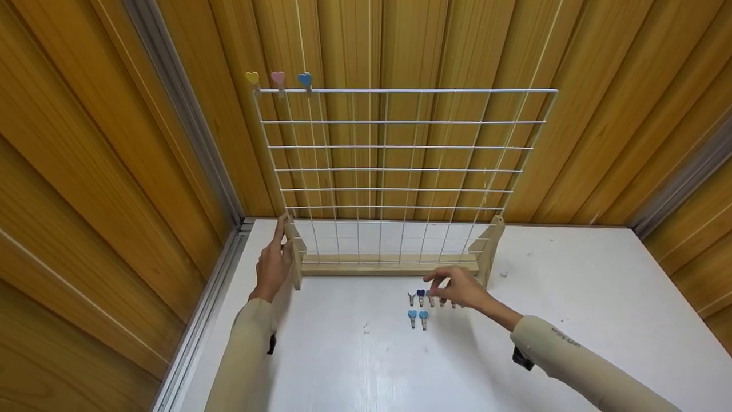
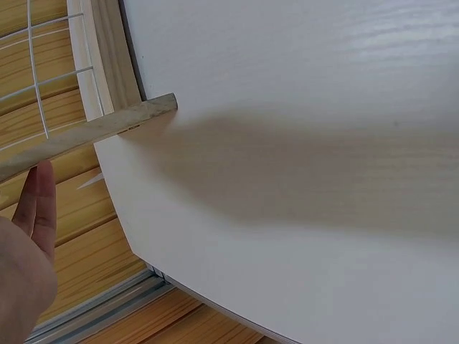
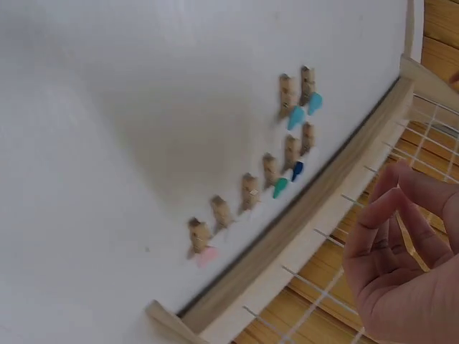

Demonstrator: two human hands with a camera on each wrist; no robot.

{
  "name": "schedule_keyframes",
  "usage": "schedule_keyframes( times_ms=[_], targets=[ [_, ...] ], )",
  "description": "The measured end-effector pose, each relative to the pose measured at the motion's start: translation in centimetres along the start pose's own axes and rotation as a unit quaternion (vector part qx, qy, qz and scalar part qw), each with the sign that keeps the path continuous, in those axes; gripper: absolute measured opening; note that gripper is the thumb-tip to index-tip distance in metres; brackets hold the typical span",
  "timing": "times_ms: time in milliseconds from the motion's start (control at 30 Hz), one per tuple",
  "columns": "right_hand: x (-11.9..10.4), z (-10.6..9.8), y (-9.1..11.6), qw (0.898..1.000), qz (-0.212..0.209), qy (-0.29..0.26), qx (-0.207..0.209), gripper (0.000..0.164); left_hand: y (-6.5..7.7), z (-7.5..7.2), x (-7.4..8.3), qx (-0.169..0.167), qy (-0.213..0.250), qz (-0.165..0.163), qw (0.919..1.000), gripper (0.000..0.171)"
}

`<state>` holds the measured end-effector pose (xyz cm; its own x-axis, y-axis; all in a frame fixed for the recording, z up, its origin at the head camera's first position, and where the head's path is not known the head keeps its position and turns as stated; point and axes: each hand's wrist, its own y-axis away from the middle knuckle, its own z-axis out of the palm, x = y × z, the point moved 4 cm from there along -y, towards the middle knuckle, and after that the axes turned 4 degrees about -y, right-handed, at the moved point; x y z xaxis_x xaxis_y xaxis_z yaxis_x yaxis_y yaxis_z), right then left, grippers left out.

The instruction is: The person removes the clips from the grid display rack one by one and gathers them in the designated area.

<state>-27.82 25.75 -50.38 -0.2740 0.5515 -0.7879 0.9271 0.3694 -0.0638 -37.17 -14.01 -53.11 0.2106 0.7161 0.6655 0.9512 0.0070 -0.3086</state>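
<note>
As a bare right hand (image 1: 457,288) hovers over small wooden clips with painted heart heads (image 1: 423,315), its thumb and fingers curve loosely toward each other, with no clip visible between them. Eight lie on a smooth, faintly grained white bench (image 1: 366,366): six in a row near the stand, among them a clip with a dark blue heart (image 1: 421,293), one with a green heart (image 3: 280,188) and one with a pink heart (image 3: 208,256), plus a light-blue-hearted pair nearer the person. Behind them rises an upright rack of thin white wire (image 1: 400,90), its straight rods crossing in a grid, seated in a stand of pale, square-edged wood (image 1: 389,270). Toward its upper left corner, three more clips stand along the top rod, with yellow (image 1: 252,77), pink (image 1: 278,79) and blue (image 1: 305,79) hearts. A left hand (image 1: 273,266), fingers extended, touches the stand's flat wooden side leg (image 2: 93,131), apparently steadying it, a sensible precaution as the slender frame looks apt to rock when pushed. A clean pick-up seems to call for thumb and forefinger to come down on one clip alone, since close neighbours could be nudged; squeezing the flat heart end should spread the biting end, best set squarely over the rod. Ribbed, honey-coloured wood-grain panelling (image 1: 406,46) backs the scene.
</note>
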Motion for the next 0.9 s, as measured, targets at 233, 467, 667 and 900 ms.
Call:
schedule_keyframes(
  times_ms=[233,467,667,900],
  targets=[
    [-6.8,-4.5,-3.7,0.998,0.003,-0.052,0.041,0.030,0.3,0.5,0.0,-0.010,-0.003,-0.005,0.9999,0.064],
    [-15.7,-7.9,-8.5,0.995,-0.034,-0.098,0.011,0.039,-0.1,-0.1,-0.1,0.011,0.000,0.005,0.9999,0.064],
    [-23.9,-9.3,-11.5,0.990,-0.062,-0.128,-0.022,0.042,-0.2,-0.5,-0.1,-0.005,-0.005,-0.009,0.9999,0.065],
    [-30.6,-9.9,-14.4,0.963,-0.125,-0.228,0.068,0.037,0.1,-0.3,0.0,-0.007,-0.007,-0.021,0.9997,0.065]
  ],
)
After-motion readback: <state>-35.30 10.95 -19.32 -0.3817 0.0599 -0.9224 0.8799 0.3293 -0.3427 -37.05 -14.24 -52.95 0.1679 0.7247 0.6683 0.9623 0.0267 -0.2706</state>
